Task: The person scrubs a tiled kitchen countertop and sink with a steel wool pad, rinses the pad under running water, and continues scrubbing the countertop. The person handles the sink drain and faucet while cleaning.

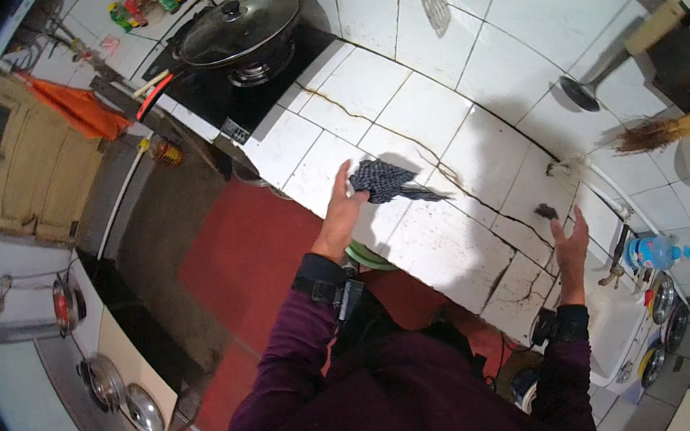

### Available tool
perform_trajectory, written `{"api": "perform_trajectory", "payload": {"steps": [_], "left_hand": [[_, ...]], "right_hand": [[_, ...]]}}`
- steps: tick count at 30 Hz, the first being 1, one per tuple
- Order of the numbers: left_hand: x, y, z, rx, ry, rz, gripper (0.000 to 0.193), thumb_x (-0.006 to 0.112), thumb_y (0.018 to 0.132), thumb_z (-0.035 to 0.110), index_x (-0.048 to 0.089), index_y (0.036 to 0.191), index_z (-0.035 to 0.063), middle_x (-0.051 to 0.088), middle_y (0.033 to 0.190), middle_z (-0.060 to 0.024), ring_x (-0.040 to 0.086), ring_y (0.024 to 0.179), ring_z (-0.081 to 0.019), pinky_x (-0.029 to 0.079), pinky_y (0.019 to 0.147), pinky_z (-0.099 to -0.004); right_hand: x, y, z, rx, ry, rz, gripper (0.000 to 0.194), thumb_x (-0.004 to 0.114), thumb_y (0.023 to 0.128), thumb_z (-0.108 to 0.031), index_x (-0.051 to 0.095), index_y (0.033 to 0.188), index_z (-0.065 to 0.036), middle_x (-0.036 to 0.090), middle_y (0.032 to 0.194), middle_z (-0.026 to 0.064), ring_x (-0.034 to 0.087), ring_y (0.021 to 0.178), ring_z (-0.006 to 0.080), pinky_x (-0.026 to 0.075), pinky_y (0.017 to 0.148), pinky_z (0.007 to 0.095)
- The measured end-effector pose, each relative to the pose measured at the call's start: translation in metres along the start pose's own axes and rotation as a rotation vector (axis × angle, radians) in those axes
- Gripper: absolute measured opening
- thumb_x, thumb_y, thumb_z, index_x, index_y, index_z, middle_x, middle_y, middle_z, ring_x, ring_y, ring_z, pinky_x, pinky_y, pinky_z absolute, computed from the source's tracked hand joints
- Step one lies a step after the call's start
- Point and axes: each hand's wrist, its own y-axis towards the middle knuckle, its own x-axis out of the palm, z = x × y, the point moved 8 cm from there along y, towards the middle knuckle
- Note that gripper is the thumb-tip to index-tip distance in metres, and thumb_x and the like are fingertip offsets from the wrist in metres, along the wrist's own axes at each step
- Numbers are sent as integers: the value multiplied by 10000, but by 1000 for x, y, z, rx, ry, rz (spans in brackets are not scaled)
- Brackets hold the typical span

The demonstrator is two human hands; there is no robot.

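My left hand (343, 210) grips a bunched dark checkered cloth (380, 181) between thumb and fingers, over the white tiled counter (328, 110). The cloth's loose end trails to the right, and a shadow falls beside it. On the right, my right hand (571, 252) is raised near the sink end of the counter, its thumb and fingers apart and holding nothing. Just beyond its thumb tip is a small dark clump (545, 211), too small to identify. Long cracks run across the tiles between my hands.
A lidded wok (240, 25) sits on the black gas stove (201, 96) at the upper left. At right are a sink (612, 322), a metal tap (613, 273) and a blue-labelled bottle (652, 253). A slotted spatula (437, 8) and a ladle (581, 93) hang on the wall.
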Motion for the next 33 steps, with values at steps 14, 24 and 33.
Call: {"api": "perform_trajectory", "payload": {"steps": [14, 24, 33], "left_hand": [[-199, 10, -43, -184, 285, -94, 483, 635, 1028, 139, 516, 1484, 28, 578, 1462, -191, 580, 1341, -272, 478, 1082, -363], [-278, -15, -108, -460, 218, -75, 409, 586, 1073, 154, 560, 1442, -20, 640, 1402, -160, 619, 1258, -226, 499, 1053, -353], [-303, -42, -136, -718, -70, 133, 403, 610, 1067, 242, 613, 1374, -18, 679, 1260, -112, 640, 1132, -217, 492, 1030, -339]], "right_hand": [[324, -61, -356, -610, -21, -395, 709, 782, 890, -216, 481, 1531, -195, 347, 1641, 173, 345, 1470, 424, 301, 1184, 602], [411, 156, -389, -558, -272, 22, 475, 770, 866, -315, 693, 1326, -225, 585, 1358, 198, 583, 1146, 417, 521, 910, 544], [453, 77, -415, -328, 57, -298, 491, 690, 955, -288, 610, 1403, -101, 624, 1105, 181, 639, 1006, 383, 542, 826, 512]]}}
